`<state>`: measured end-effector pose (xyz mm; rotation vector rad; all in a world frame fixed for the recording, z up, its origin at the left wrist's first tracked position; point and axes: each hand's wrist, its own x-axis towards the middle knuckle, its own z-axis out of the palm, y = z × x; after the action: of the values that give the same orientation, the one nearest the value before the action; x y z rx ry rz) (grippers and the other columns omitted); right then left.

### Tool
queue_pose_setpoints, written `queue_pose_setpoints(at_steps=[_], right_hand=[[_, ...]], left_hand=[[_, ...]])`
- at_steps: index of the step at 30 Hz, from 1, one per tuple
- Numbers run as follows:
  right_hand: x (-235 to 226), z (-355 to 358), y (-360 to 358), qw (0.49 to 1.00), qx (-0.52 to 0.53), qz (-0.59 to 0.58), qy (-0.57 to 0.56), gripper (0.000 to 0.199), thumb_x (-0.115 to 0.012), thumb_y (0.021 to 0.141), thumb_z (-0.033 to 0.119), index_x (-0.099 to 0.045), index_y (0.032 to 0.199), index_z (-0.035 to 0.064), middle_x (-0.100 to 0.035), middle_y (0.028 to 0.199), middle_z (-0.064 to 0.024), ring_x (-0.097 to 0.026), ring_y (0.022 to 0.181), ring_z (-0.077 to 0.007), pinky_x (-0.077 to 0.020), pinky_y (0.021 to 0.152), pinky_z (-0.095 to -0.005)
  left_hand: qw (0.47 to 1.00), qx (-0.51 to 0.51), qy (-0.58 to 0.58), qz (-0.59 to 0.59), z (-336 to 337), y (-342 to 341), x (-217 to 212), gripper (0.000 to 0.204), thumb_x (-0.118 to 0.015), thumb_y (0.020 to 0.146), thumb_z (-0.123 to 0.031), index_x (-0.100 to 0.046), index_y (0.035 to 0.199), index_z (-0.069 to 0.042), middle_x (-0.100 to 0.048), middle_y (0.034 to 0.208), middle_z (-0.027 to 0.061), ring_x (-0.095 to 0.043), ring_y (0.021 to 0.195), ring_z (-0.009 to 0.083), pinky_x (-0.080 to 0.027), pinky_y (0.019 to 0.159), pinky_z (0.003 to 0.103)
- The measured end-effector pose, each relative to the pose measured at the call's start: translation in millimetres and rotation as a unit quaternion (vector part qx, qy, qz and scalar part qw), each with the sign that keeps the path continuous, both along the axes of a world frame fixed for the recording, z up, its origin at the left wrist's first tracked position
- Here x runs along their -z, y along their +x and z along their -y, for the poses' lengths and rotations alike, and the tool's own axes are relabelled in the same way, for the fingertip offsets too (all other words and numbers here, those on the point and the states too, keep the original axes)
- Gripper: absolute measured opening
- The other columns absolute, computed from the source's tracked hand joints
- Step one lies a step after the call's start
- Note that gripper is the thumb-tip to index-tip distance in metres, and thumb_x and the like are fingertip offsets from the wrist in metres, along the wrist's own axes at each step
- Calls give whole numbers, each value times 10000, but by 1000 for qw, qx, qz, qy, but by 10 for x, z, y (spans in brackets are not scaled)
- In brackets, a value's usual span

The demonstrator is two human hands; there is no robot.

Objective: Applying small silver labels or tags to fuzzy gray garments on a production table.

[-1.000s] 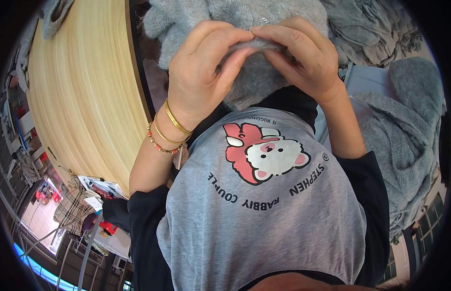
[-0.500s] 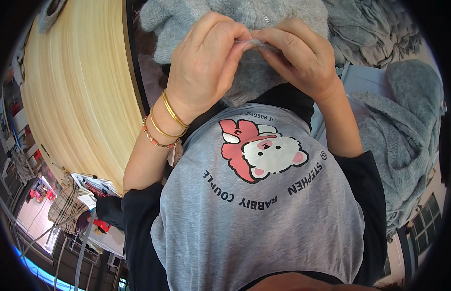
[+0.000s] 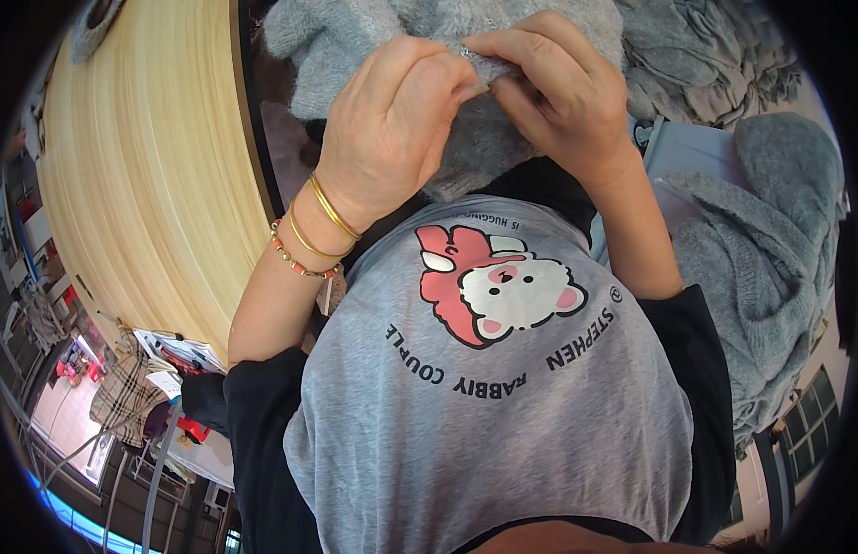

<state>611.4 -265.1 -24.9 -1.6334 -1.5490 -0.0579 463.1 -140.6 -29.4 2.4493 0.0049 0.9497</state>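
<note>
A fuzzy grey knitted garment (image 3: pixel 309 60) lies bunched over my lap, running up to the top of the view. My left hand (image 3: pixel 387 134) is closed, thumb against fingers, pinching a bit of its edge. Close on the right, my right hand (image 3: pixel 567 97) has its index finger stretched toward the left fingertips and its thumb lower, with a piece of the grey knit between them. The small spot between the two hands is partly hidden by the fingers. Gold bangles and a beaded bracelet (image 3: pixel 304 268) circle my left wrist.
A light wooden table (image 3: pixel 152 185) with a dark edge stands at my left. More grey knitwear (image 3: pixel 715 65) is heaped at the far right, and another grey knitted piece (image 3: pixel 761 268) hangs over a pale container (image 3: pixel 688 157) beside me. Papers (image 3: pixel 180 355) lie at lower left.
My right thumb and index finger have parted from a tight pinch, the index finger moving up and left. My left hand has shifted slightly, still pinching the knit.
</note>
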Motion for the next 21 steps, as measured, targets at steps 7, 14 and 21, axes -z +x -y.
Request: queue_pose_setpoints(at_steps=[7,14,21], right_hand=[[-40,-24,-30,998,-15,-60,-10,356,-657,665,-90,-719,990,42,-611,805,-49,-549,595,-128,-445,515,-247],[-25,-14,-32,998,-18,-57,-31,359,-670,671,-82,-723,1003,42,-592,795,-44,-546,608,-126,-446,528,-248],[-87,-1,48,998,-29,-39,30,346,-718,671,-81,-733,996,36,-622,830,-59,-585,660,-138,-458,547,-248]], left_hand=[[1000,-3,6,1,-19,-50,25,244,-715,754,-2,-605,968,-42,-592,928,100,-602,766,287,-506,652,358],[999,19,38,5,-46,-61,10,237,-725,754,-16,-615,963,-41,-602,917,96,-603,744,275,-506,636,356],[998,-16,-68,-6,2,-50,-117,320,-755,713,11,-633,1003,-42,-611,936,94,-621,825,285,-527,684,354]])
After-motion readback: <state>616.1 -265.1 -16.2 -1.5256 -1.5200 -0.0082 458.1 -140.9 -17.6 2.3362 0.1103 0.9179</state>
